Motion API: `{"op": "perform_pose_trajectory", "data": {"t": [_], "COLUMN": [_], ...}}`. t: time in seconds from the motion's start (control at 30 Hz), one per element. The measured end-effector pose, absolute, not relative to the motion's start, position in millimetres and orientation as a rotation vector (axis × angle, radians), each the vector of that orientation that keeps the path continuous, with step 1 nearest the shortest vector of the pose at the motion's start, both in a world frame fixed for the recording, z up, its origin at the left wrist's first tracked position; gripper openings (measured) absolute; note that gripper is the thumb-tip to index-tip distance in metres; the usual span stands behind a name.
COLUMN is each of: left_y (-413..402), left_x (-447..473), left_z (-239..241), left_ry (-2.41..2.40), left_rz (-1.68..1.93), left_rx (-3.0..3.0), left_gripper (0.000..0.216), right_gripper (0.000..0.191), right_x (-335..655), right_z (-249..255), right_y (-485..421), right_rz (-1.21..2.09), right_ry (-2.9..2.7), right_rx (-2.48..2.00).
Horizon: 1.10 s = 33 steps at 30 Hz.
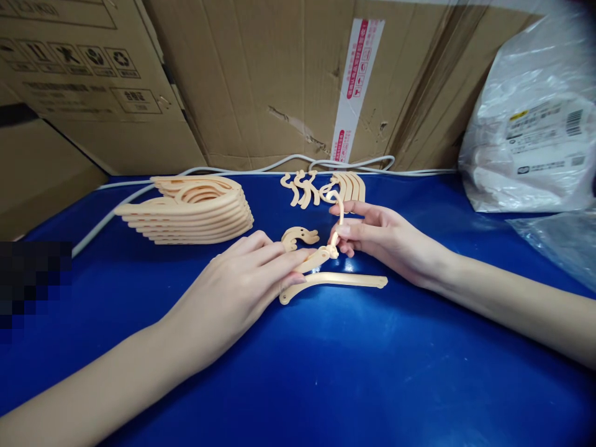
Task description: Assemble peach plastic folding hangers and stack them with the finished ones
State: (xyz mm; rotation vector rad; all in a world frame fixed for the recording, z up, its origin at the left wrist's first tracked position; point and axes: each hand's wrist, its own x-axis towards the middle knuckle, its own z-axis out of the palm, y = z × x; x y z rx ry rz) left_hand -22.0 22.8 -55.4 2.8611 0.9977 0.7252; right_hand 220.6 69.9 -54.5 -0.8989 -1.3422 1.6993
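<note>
Pale beige plastic parts of folding clothes hangers lie on the blue table. My left hand (242,273) is closed around a hanger arm (313,261), whose end sticks out past the fingers. Between thumb and fingers, my right hand (379,233) grips a hanger hook (341,208), its curved tip pointing up. The hook's lower end meets the tip of the held arm; whether they are joined I cannot tell. Just below lies another, loose hanger arm (344,280), partly under my left fingertips. Behind those fingers rests a short curved piece (300,234) with holes.
At the back left stands a stack of hanger pieces (195,214). Several loose hooks (305,188) and a row of curved arms (351,189) lie at the back. A white cable (251,169) runs before the cardboard boxes (270,81). A plastic bag (531,143) sits at right.
</note>
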Motion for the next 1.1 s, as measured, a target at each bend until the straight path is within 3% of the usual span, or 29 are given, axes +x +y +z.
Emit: {"op": "perform_pose_trajectory", "data": {"t": [0.6, 0.9, 1.1], "left_y": [24.0, 20.9, 21.5], "left_x": [-21.9, -18.7, -18.2], "left_z": [-51.3, -51.6, -53.4], "left_ry": [1.053, 1.147, 1.148], "left_rz": [0.675, 0.562, 0.525], "left_rx": [3.071, 3.019, 3.067], "left_gripper": [0.038, 0.043, 0.045], "right_gripper": [0.052, 0.034, 0.037], "right_x": [218.8, 217.3, 216.8], "right_z": [-56.3, -59.5, -61.6], "right_y": [67.2, 66.5, 65.1], "right_rz": [1.631, 1.494, 1.442], "right_ry": [-1.333, -1.426, -1.483], "right_rx": [-0.933, -0.951, -0.936]}}
